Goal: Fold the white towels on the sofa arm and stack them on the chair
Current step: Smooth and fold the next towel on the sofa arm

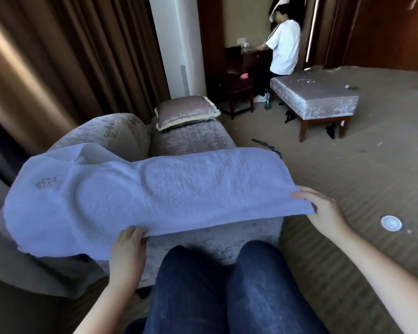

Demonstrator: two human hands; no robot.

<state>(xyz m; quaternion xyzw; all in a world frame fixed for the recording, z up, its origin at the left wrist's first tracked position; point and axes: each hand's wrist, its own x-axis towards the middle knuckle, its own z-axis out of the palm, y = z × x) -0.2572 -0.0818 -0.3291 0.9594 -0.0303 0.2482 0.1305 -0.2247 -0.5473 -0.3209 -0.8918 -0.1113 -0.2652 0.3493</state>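
**1 white towel [155,189] lying stretched across the sofa arm [215,235]**

The white towel is lying lengthwise over the sofa arm, its terry face showing upward. Its near edge is running between the 2 hands, with the left hand [128,249] gripping it midway and the right hand [323,213] pinching the near right corner. Well beyond the left hand, the end with the embroidered emblem [46,183] is drooping off the sofa arm.

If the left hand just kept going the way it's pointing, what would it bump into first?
The left hand grips the white towel; pushing forward, it would probably meet the sofa arm under it, though depth is unclear.
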